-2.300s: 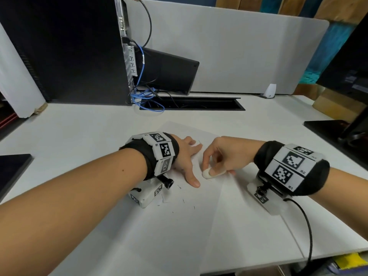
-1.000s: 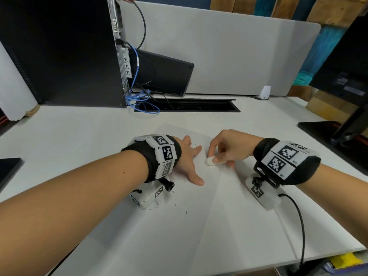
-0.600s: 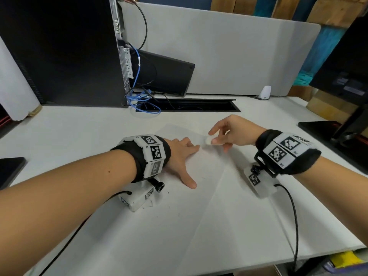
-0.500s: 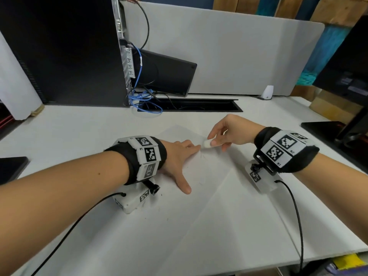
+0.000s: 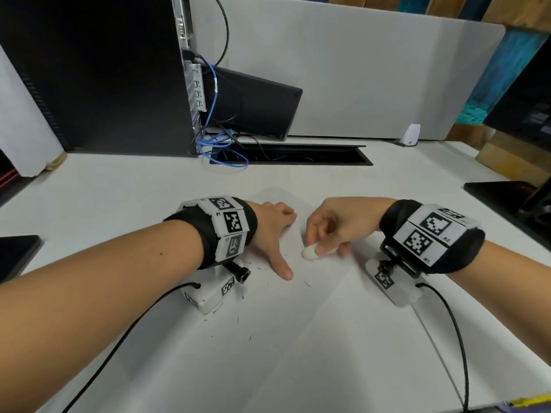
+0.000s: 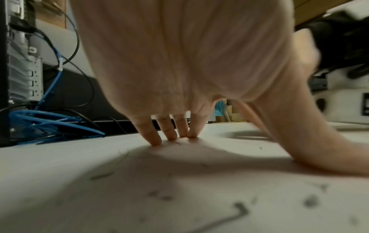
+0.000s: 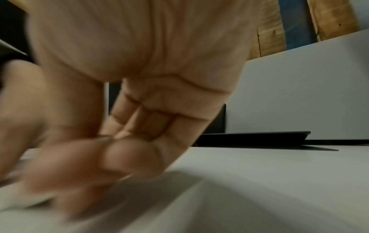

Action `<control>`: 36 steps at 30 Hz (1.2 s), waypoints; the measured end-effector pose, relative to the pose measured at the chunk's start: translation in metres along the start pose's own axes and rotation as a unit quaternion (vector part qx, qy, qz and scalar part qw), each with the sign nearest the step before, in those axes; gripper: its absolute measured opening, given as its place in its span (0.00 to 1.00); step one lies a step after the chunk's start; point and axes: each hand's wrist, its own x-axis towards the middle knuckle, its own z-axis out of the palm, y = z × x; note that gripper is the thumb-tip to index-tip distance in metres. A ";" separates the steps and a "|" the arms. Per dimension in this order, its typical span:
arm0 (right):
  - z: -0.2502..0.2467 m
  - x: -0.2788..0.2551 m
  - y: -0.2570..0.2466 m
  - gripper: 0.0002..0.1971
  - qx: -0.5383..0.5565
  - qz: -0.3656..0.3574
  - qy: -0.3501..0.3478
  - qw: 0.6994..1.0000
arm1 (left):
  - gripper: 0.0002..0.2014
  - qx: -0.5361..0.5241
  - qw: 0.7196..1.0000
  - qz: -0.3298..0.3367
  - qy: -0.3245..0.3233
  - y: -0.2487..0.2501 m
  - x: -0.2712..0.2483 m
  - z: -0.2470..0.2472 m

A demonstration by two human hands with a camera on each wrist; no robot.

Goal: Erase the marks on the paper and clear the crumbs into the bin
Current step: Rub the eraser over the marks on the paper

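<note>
Nearest the desk edge, thin dark eraser crumbs point(image 5: 238, 320) lie scattered across the white sheet of paper point(image 5: 268, 338) spread on the white desk point(image 5: 104, 189). Just past them, the left hand point(image 5: 269, 231) presses flat on the sheet, fingers straight, thumb splayed toward the right, holding nothing. Close beside that thumb, the right hand point(image 5: 334, 226) curls its fingertips around a small white oval eraser point(image 5: 308, 253), pinching it with its tip down on the paper. More crumbs show in the left wrist view, blurred. Farther back, a dark cable slot point(image 5: 298, 155) cuts the desk, blue cables point(image 5: 220, 150) spill beside a black computer tower point(image 5: 98, 73), and a grey partition panel point(image 5: 372, 70) closes the rear.
</note>
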 end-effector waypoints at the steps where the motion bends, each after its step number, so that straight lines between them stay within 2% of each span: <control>1: 0.002 -0.002 0.000 0.02 0.009 -0.008 -0.021 1.000 | 0.59 0.005 1.000 0.000 -0.002 0.001 0.000 0.000; 2: 0.003 -0.003 0.001 0.03 0.004 -0.012 -0.018 1.000 | 0.60 0.009 1.000 0.001 -0.004 0.001 0.000 -0.001; 6: -0.008 0.009 0.011 0.07 -0.094 0.011 0.153 0.984 | 0.58 0.001 1.000 0.000 -0.008 0.001 -0.001 -0.004; 7: -0.008 0.010 0.011 0.07 -0.100 0.013 0.163 0.981 | 0.58 0.001 1.000 -0.001 -0.008 0.001 -0.002 -0.004; 11: 0.002 0.003 0.006 0.08 -0.021 -0.009 0.056 0.998 | 0.59 0.002 1.000 -0.005 -0.010 0.001 -0.002 -0.003; 14: -0.006 0.007 0.012 0.07 -0.078 0.009 0.144 0.986 | 0.59 0.004 1.000 -0.005 -0.014 0.001 -0.001 -0.003; 15: -0.008 0.007 0.013 0.07 -0.082 0.018 0.155 0.984 | 0.59 0.003 1.000 -0.004 -0.013 0.001 -0.001 -0.004; 18: -0.003 0.002 0.011 0.08 -0.051 0.010 0.092 0.994 | 0.59 0.001 1.000 -0.002 -0.007 0.001 0.001 -0.003; 20: -0.002 -0.002 0.012 0.05 -0.033 -0.002 0.104 0.994 | 0.57 -0.006 1.000 0.003 -0.004 -0.001 0.003 -0.003; 22: -0.009 -0.003 0.015 0.01 -0.015 -0.011 0.157 0.987 | 0.52 -0.035 0.999 0.012 0.012 -0.003 0.004 -0.004; 24: -0.014 -0.003 0.016 0.06 0.004 -0.019 0.164 0.986 | 0.39 -0.117 0.991 0.022 0.054 -0.004 0.005 -0.007; 27: -0.016 -0.003 0.016 0.09 0.085 -0.028 0.158 0.983 | 0.20 -0.263 0.954 0.036 0.138 -0.003 0.008 -0.015; 31: -0.018 0.001 0.014 0.11 0.192 -0.039 0.158 0.968 | 0.10 -0.376 0.900 0.018 0.217 0.000 0.012 -0.015; 32: -0.019 0.002 0.014 0.12 0.195 -0.038 0.157 0.967 | 0.07 -0.381 0.897 0.012 0.222 0.000 0.013 -0.015; 34: -0.019 0.005 0.017 0.14 0.160 -0.019 0.155 0.975 | 0.08 -0.348 0.909 -0.008 0.231 -0.002 0.016 -0.014; 36: -0.020 0.006 0.023 0.18 0.047 0.014 0.136 0.990 | 0.10 -0.321 0.917 -0.033 0.236 -0.006 0.019 -0.012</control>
